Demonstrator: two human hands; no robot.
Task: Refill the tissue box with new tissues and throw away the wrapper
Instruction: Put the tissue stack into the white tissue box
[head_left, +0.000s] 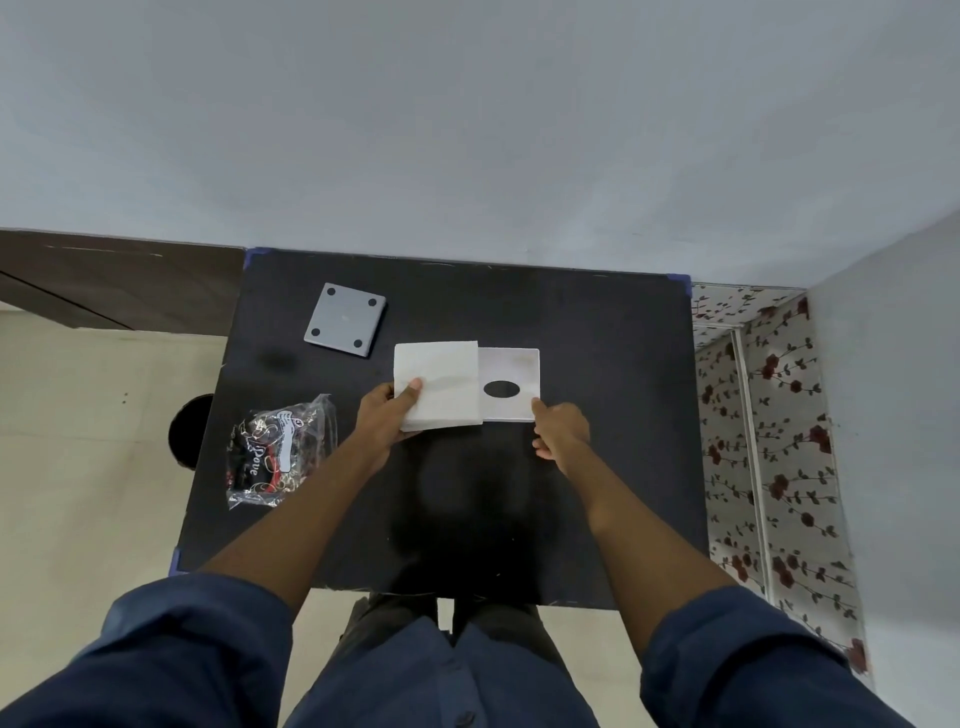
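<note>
A white stack of tissues (441, 384) is held by my left hand (389, 415), thumb on top at its near left corner. The stack overlaps the left part of the white tissue box (514, 366), which lies on the black table with its oval opening (502, 389) facing up. My right hand (561, 428) touches the box's near right corner with its fingers loosely curled. The grey box base (345, 326), with dark round feet at its corners, lies upside down at the far left. A crumpled clear wrapper (280, 449) with black, red and gold print lies at the table's left edge.
The black table (597, 493) stands against a grey wall. A round black bin (187, 431) sits on the floor just left of the table, partly hidden by it. Floral-patterned panels (769, 441) stand to the right. Beige floor lies on the left.
</note>
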